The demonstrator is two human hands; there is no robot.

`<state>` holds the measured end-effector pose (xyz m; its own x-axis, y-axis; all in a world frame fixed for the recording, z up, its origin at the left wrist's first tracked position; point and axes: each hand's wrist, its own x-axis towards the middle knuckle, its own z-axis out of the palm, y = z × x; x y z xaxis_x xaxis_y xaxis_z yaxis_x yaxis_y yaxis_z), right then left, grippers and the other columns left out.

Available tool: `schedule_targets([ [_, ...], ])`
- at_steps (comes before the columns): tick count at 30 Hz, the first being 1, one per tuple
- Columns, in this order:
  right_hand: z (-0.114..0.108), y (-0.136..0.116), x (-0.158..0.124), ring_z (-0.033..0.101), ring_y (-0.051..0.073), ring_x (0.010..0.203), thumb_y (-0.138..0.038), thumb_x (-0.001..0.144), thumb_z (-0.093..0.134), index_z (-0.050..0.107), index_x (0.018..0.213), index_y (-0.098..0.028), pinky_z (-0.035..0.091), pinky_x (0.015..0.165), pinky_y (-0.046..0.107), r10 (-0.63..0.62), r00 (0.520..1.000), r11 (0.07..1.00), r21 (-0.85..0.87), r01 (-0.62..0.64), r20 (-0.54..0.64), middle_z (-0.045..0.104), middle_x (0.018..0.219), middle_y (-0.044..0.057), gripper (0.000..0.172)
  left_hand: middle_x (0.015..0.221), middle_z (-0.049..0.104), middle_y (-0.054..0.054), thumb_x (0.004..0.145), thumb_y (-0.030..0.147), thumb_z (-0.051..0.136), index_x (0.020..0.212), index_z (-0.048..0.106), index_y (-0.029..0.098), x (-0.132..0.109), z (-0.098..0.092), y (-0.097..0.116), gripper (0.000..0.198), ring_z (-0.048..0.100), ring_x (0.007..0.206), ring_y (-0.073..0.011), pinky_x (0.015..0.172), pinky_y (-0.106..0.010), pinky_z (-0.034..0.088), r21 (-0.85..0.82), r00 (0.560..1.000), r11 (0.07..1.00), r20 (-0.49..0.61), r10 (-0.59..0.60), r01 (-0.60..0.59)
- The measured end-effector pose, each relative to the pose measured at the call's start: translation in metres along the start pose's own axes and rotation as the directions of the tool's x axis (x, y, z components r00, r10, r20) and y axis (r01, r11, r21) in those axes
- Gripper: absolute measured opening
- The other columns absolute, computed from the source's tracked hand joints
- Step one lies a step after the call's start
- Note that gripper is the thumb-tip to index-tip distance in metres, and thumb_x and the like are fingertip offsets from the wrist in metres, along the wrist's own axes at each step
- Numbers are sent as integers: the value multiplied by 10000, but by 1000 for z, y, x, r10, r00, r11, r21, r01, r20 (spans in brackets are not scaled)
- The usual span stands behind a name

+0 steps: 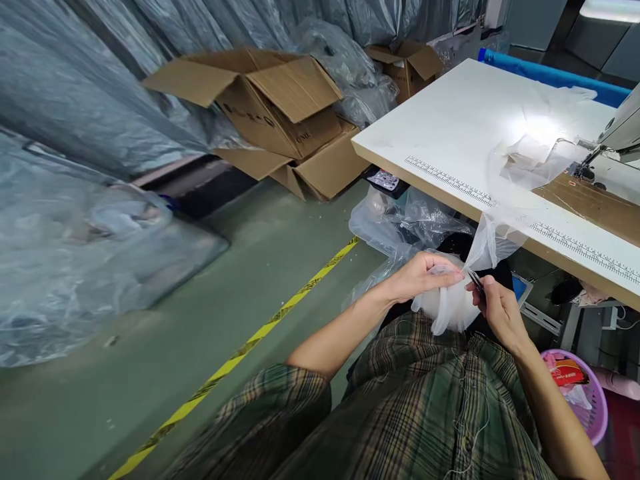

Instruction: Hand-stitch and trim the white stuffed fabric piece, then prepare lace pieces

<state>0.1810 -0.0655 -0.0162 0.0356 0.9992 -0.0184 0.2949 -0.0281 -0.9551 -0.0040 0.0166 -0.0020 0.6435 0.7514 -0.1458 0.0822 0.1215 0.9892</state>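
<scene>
My left hand (434, 275) is closed in a pinch on sheer white fabric (450, 310), which bunches above my lap. One strip of the fabric rises to the table edge and lies over it toward the sewing machine (607, 137). Small dark thread snips (476, 283) are held in my right hand (500, 310), with their tips at the fabric beside my left fingertips. Whether the blades are apart cannot be made out. More sheer fabric (530, 163) lies around the machine's presser foot, under a bright lamp.
The white sewing table (440, 113) has printed rulers along its front edge. Cardboard boxes (285, 107) and plastic bags stand behind on the left. A purple basket (595, 413) sits at the lower right. Yellow-black tape (260, 333) crosses the green floor.
</scene>
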Motion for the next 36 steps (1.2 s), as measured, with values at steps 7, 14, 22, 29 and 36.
schedule_targets([
  [7, 4, -6, 13, 398, 120, 503, -790, 890, 353, 564, 644, -200, 312, 493, 258, -16, 999, 994, -107, 19, 29, 463, 543, -21, 673, 941, 777, -73, 809, 405, 727, 864, 776, 148, -1, -1, 3, 268, 693, 902, -201, 808, -285, 525, 92, 998, 995, 42, 46, -49],
  [14, 5, -2, 14, 388, 124, 506, -762, 898, 379, 597, 676, -201, 313, 501, 258, -24, 998, 988, -153, 15, -57, 464, 540, -24, 641, 881, 763, -73, 797, 405, 723, 845, 760, 130, -1, 0, 4, 281, 683, 850, -194, 763, -277, 522, 66, 1000, 998, -9, -12, 13],
  [22, 8, -9, 4, 429, 134, 516, -686, 941, 365, 565, 673, -216, 334, 511, 255, -81, 996, 972, -224, 73, -27, 493, 555, -15, 576, 742, 705, -43, 784, 400, 713, 753, 714, 127, -1, 3, 6, 275, 615, 714, -143, 672, -247, 473, 26, 999, 999, 19, -27, 27],
  [29, 12, -4, 5, 332, 121, 492, -719, 894, 410, 515, 638, -229, 270, 507, 264, -20, 993, 972, -235, -8, -117, 420, 516, -35, 562, 692, 669, -16, 786, 411, 730, 751, 709, 128, -1, 3, 5, 285, 574, 661, -118, 627, -232, 440, 38, 998, 998, 27, -50, 49],
  [36, 14, 9, -2, 380, 112, 483, -811, 719, 610, 609, 809, -206, 340, 480, 250, 132, 991, 950, 281, -136, 35, 450, 530, -55, 612, 805, 711, -41, 755, 511, 788, 885, 741, 133, -1, 9, -3, 402, 626, 738, -134, 689, -250, 489, -167, 1000, 986, -8, -30, 28],
])
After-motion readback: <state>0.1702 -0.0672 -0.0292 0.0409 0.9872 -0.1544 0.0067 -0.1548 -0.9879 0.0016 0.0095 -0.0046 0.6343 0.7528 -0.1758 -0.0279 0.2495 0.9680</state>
